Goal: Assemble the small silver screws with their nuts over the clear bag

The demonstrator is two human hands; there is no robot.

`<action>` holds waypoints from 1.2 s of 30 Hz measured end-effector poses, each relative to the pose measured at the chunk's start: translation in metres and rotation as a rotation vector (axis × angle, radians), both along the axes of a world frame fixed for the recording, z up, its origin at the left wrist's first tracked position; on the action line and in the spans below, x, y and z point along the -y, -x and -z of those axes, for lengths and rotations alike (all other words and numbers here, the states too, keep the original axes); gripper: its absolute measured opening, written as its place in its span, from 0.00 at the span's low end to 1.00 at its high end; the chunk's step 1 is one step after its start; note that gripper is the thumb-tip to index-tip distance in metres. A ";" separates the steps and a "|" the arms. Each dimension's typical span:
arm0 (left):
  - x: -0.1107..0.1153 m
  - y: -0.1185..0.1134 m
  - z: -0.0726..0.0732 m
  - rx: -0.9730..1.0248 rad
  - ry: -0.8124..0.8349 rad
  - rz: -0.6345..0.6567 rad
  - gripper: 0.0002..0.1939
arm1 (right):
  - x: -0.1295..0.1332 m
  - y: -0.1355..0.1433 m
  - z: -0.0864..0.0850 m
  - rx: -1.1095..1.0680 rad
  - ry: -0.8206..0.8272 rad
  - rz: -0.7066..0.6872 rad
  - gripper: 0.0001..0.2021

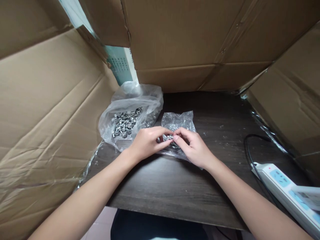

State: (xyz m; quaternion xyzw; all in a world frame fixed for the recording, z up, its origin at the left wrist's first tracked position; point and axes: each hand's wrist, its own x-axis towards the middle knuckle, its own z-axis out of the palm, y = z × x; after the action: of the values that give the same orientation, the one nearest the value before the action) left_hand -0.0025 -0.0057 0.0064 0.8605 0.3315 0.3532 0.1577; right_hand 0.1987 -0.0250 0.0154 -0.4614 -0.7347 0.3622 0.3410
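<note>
My left hand [147, 141] and my right hand [192, 146] meet fingertip to fingertip over a small clear plastic bag [178, 121] lying on the dark wooden table [175, 186]. Between the fingertips is a small metal part [170, 137], pinched from both sides; its shape is too small to tell. Just left of my left hand lies a larger clear plastic bag [130, 113], open, with several silver screws [125, 123] inside. The small bag also holds shiny metal pieces, partly hidden by my fingers.
Cardboard walls stand at the left [45, 116], back [190, 43] and right [292, 96] of the table. A white power strip [285, 188] with a black cable [250, 150] lies at the right front edge. A pale printed sheet [120, 65] shows behind the cardboard.
</note>
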 end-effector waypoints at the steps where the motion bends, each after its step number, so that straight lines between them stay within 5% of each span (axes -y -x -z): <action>1: 0.000 0.000 0.001 -0.003 0.005 0.001 0.08 | 0.000 0.000 0.000 0.011 -0.013 -0.004 0.10; 14: 0.002 -0.003 0.004 -0.026 -0.029 0.001 0.07 | -0.002 -0.001 0.006 0.141 -0.177 0.006 0.21; 23: -0.001 0.000 0.006 -0.010 0.004 -0.008 0.08 | 0.001 0.002 0.002 0.093 -0.147 0.047 0.10; 36: -0.001 -0.001 0.006 -0.031 -0.017 -0.005 0.08 | 0.001 0.003 0.001 0.008 -0.017 0.077 0.07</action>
State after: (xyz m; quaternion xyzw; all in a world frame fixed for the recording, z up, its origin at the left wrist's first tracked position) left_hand -0.0018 -0.0044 0.0006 0.8663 0.3331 0.3431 0.1442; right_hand 0.1954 -0.0258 0.0146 -0.4878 -0.7207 0.3406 0.3559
